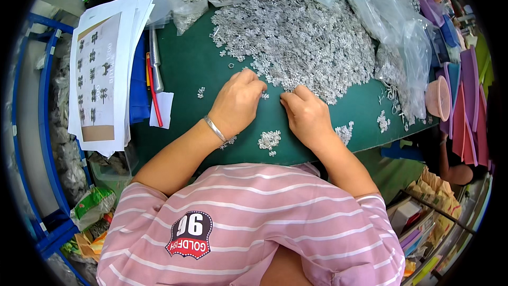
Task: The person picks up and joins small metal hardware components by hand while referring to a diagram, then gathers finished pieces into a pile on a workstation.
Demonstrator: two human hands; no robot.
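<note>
Both of my hands rest low over the green table, facing each other at the near edge of a big heap of small silver metal pieces [301, 37]. My left hand [236, 98], with a silver bangle [214, 128] at the wrist, has its fingers pinched; what they hold is hidden. A tiny curly silver metal piece [265, 96] shows right by its fingertips. Across a narrow gap, my right hand [308, 115] is closed too, thumb against index, its contents unseen. Between my forearms lies a small cluster of silver pieces [269, 140].
Smaller clusters [344, 133] lie near my right forearm. Clear plastic bags [410, 58] of metal parts border the heap. At left are paper sheets [98, 79], a red pen [153, 90] and a blue-framed rack [45, 127]. A pink cup [438, 98] stands at right.
</note>
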